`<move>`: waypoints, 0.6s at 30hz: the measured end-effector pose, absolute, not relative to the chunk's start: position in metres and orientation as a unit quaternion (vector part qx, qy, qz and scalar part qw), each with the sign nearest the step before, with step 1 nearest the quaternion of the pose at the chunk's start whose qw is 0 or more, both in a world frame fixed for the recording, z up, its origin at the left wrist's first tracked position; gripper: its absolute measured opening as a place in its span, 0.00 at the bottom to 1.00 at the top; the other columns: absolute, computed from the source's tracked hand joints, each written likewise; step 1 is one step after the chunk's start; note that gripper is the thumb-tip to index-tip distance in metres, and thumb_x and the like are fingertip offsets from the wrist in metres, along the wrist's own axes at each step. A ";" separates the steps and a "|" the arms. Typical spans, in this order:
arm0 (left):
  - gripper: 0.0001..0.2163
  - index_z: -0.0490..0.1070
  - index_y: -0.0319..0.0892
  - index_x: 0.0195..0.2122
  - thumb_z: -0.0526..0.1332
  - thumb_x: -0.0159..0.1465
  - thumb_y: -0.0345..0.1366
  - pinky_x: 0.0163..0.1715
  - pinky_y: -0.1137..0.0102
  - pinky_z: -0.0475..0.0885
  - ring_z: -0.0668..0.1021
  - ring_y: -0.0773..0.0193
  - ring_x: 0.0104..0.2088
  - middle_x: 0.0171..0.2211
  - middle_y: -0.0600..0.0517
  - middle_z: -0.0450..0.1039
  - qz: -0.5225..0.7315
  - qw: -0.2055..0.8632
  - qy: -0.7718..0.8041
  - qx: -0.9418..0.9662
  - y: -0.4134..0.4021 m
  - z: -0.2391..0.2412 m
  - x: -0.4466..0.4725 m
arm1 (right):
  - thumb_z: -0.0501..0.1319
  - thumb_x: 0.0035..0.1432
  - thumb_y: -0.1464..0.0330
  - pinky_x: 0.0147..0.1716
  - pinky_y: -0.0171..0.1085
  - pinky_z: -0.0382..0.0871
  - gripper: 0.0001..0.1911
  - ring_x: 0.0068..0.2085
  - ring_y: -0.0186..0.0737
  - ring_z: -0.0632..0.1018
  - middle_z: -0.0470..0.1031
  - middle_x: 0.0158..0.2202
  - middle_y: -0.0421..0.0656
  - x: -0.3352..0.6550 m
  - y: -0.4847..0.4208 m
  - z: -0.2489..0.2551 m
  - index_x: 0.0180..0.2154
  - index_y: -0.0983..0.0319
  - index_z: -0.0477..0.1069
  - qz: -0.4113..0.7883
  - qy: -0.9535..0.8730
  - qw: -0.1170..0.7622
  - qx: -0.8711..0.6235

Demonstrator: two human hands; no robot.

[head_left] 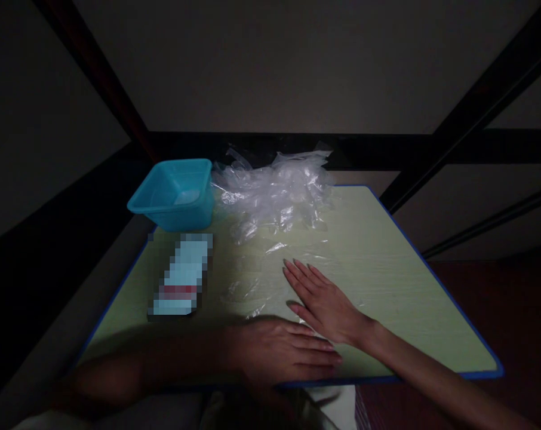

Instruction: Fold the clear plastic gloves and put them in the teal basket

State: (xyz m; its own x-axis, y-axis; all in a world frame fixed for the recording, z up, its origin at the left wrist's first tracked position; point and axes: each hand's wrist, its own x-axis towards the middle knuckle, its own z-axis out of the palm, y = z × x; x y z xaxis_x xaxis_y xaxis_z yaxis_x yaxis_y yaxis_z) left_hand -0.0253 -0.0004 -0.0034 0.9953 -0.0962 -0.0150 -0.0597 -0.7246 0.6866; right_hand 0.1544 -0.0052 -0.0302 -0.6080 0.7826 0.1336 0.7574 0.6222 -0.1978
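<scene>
A clear plastic bag (270, 263) lies spread on the pale green table, its thin film catching light in places. My right hand (322, 304) rests flat on the film's right side, fingers stretched toward the upper left. Along the table's front edge my left hand (288, 352) lies palm down, fingers pointing right and just below my right hand. Neither hand grips anything. Behind the flat film sits a crumpled heap of clear plastic bags (279, 185). Where the bag's near edge ends is hidden under my hands.
A turquoise plastic basin (176, 206) stands at the table's back left corner. In front of it lies a phone (183, 275) with a blurred-out screen. The table (409, 310) has a blue edge. A wall (270, 65) with dark beams rises behind.
</scene>
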 end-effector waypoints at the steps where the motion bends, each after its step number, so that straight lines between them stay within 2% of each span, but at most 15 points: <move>1: 0.26 0.57 0.40 0.61 0.55 0.62 0.35 0.62 0.63 0.52 0.57 0.57 0.63 0.63 0.48 0.53 -0.025 0.370 -0.040 0.928 0.000 -0.003 -0.025 | 0.47 0.65 0.62 0.61 0.50 0.53 0.31 0.65 0.45 0.48 0.47 0.65 0.49 0.158 -0.004 -0.031 0.65 0.66 0.44 0.056 -0.894 0.106 -0.431; 7: 0.26 0.57 0.39 0.61 0.55 0.61 0.38 0.62 0.62 0.52 0.56 0.57 0.63 0.63 0.47 0.52 -0.006 0.312 -0.069 0.947 0.001 -0.006 -0.029 | 0.44 0.66 0.59 0.60 0.50 0.54 0.31 0.65 0.45 0.50 0.48 0.65 0.46 0.183 0.006 -0.034 0.65 0.60 0.38 0.037 -0.884 0.100 -0.454; 10: 0.27 0.57 0.36 0.61 0.55 0.61 0.40 0.63 0.63 0.50 0.54 0.57 0.64 0.64 0.46 0.51 0.009 0.270 -0.093 0.958 0.001 -0.008 -0.030 | 0.42 0.66 0.58 0.60 0.51 0.54 0.30 0.65 0.45 0.51 0.49 0.65 0.45 0.193 0.011 -0.033 0.65 0.60 0.38 0.028 -0.879 0.092 -0.467; 14: 0.25 0.58 0.40 0.60 0.53 0.62 0.40 0.63 0.64 0.51 0.53 0.60 0.64 0.64 0.50 0.52 0.001 0.249 -0.087 0.965 0.001 -0.008 -0.030 | 0.41 0.66 0.57 0.60 0.53 0.54 0.30 0.65 0.47 0.51 0.50 0.65 0.45 0.203 0.017 -0.033 0.65 0.60 0.39 0.020 -0.869 0.080 -0.488; 18: 0.25 0.57 0.36 0.60 0.53 0.62 0.38 0.63 0.63 0.51 0.53 0.58 0.64 0.64 0.47 0.52 0.002 0.242 -0.088 0.966 -0.001 -0.006 -0.030 | 0.39 0.66 0.55 0.60 0.53 0.53 0.30 0.65 0.47 0.52 0.50 0.65 0.44 0.207 0.021 -0.033 0.65 0.60 0.40 0.017 -0.861 0.076 -0.503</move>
State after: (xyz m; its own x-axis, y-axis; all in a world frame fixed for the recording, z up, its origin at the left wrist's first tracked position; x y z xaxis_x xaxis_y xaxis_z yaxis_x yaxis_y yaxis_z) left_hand -0.0301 -0.0011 -0.0064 0.9846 -0.1682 0.0467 -0.1704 -0.8678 0.4668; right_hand 0.2073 0.0206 -0.0328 -0.4829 0.8683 0.1136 0.8631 0.4939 -0.1058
